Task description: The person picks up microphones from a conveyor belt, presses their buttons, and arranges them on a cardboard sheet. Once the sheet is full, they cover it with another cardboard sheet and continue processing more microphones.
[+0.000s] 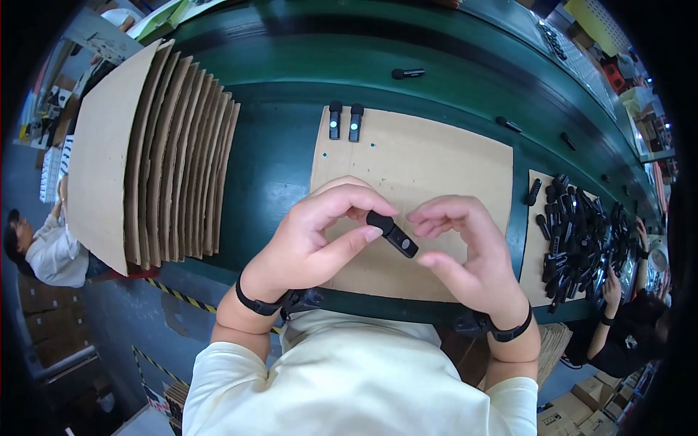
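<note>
My left hand (320, 236) pinches one end of a small black oblong device (392, 233) between thumb and fingers, above a brown cardboard sheet (436, 167). My right hand (469, 251) hovers just right of the device, fingers curled and apart, its fingertips close to the device's free end. Two more black devices (345, 121) with pale round dots lie side by side at the sheet's far left corner.
A fanned stack of cardboard sheets (156, 152) leans at the left on the green table (276, 167). A pile of several black devices (578, 240) covers another cardboard at the right, where another person's hand (611, 287) reaches. Loose black pieces (407, 73) lie farther back.
</note>
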Demonstrator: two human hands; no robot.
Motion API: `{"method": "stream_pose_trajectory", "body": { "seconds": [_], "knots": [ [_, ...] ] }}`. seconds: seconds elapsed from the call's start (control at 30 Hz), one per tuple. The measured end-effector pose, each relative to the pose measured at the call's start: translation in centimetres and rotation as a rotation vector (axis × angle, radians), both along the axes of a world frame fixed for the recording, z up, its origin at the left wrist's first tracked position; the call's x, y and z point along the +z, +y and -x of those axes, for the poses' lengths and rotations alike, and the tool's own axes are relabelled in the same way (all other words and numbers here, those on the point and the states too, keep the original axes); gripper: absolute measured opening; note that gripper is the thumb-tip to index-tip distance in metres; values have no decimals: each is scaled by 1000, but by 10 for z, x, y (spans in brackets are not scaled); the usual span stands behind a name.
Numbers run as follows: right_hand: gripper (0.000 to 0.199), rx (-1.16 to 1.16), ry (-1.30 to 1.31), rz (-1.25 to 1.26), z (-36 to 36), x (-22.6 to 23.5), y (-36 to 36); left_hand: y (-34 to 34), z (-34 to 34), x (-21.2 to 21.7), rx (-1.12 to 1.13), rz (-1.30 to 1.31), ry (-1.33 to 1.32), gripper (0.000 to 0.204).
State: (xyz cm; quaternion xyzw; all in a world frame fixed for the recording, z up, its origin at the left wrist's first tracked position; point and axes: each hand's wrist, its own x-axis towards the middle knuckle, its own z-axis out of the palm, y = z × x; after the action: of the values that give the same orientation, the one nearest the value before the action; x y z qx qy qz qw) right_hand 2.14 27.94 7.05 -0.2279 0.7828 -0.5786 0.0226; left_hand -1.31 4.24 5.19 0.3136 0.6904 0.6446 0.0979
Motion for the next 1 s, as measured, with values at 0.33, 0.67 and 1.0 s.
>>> {"method": "stream_pose_trajectory", "body": {
  "seconds": [0.33,0.67,1.0],
  "knots": [
    [33,91,-273,-140,58,8,-28,2,29,-18,135,-210,-234,26],
    [20,-95,-158,-541,166,-53,-22,-43,110,-46,441,-67,-162,12],
    [26,-120,-251,-592,188,-67,-30,-47,169,-69,516,14,-162,13]
  ]
}}
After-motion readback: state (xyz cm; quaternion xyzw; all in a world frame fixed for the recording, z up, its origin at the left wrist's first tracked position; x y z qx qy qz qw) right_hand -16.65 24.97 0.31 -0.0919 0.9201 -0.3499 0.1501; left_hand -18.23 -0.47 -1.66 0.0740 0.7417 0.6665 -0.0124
